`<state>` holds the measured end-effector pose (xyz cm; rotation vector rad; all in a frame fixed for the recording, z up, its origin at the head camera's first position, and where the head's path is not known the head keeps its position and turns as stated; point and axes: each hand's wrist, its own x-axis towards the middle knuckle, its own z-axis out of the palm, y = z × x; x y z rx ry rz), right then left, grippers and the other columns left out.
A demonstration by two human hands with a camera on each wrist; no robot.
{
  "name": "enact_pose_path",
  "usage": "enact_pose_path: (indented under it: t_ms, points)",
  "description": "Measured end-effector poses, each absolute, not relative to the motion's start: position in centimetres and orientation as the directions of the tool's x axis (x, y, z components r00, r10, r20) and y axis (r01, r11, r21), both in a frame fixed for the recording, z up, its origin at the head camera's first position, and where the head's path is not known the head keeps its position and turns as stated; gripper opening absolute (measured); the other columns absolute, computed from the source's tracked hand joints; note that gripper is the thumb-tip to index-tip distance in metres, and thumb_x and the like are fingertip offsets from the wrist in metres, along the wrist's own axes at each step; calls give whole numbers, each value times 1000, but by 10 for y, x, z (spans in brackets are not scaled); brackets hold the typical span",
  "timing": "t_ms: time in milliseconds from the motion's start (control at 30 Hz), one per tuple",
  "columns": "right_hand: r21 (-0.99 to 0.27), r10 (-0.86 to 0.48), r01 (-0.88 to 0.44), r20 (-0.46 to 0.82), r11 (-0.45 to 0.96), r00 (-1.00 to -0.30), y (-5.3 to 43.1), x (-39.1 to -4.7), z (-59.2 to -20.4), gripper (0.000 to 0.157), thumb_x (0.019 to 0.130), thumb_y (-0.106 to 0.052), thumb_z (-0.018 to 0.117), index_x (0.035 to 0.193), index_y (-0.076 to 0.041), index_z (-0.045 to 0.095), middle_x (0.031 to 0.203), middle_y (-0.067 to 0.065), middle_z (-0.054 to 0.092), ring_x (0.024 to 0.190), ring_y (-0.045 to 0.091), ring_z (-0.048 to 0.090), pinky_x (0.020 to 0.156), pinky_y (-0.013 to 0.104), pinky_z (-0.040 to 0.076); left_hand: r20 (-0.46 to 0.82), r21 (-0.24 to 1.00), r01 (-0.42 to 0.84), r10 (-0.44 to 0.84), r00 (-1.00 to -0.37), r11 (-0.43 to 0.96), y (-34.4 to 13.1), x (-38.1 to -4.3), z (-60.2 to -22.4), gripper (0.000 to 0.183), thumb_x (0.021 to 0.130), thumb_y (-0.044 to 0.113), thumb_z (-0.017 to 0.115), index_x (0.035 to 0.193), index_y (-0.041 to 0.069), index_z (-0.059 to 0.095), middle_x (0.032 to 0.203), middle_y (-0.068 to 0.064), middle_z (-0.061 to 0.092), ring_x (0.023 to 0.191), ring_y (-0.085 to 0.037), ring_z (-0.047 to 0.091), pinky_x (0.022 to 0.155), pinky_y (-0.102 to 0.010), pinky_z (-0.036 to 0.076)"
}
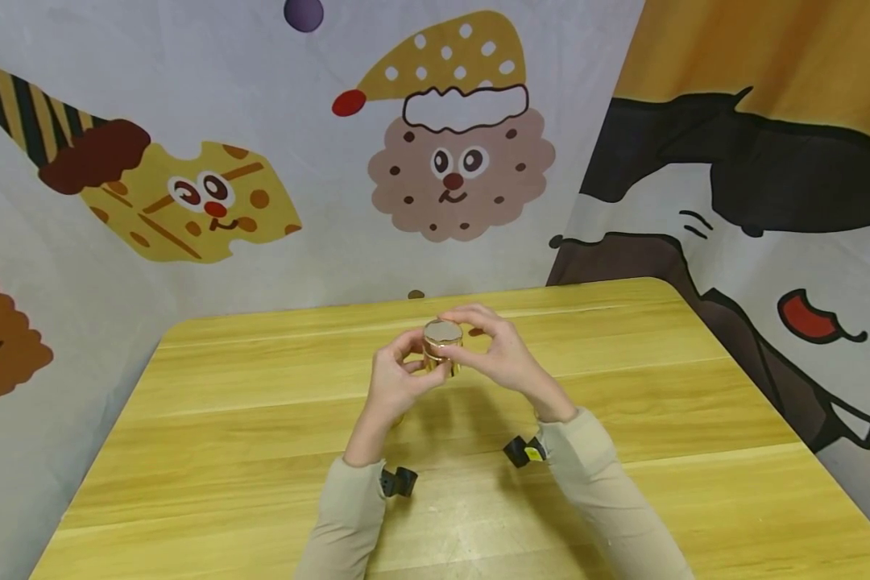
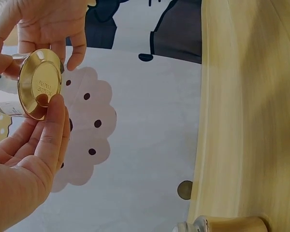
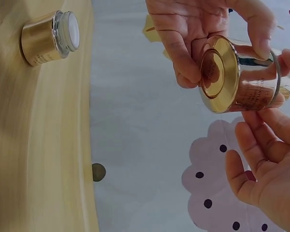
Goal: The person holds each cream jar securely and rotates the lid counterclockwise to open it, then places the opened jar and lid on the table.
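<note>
A shiny gold jar is held up above the table, upright. My left hand grips it low on the body with thumb and fingers. My right hand pinches the silvery-topped lid between thumb and fingers. In the left wrist view the jar's gold base shows small printed marks. The right wrist view shows its mirror-like side with lettering. A second gold jar, lidless with a clear neck and white mouth, stands on the table; in the head view my left hand mostly hides it.
The wooden table has rounded far corners. Behind it hangs a pale cloth printed with cartoon figures. A dark wrist camera sits on the left cuff and another wrist camera on the right.
</note>
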<state>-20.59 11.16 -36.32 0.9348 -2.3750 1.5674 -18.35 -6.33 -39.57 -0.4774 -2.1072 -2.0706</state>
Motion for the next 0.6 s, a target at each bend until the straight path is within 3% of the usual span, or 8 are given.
enact_pose_path:
  t_ms: [333, 600]
  points:
    - [-803, -379, -539, 429, 256, -820, 115, -206, -362, 34, 80, -4, 71, 114, -3, 63, 115, 9, 62, 104, 23, 54, 85, 46, 44, 330, 942, 335, 125, -936, 26, -64, -184, -399, 40, 71, -4, 71, 111, -5, 62, 97, -17, 63, 87, -22, 57, 74, -36, 56]
    - [-818, -354, -535, 446, 211, -822, 118, -207, -364, 38, 79, 0, 72, 114, 4, 60, 112, 18, 63, 101, 30, 56, 85, 55, 45, 321, 946, 324, 108, -941, 17, -66, -184, -399, 43, 70, -6, 72, 111, -6, 61, 99, -18, 63, 87, -21, 56, 74, -34, 55]
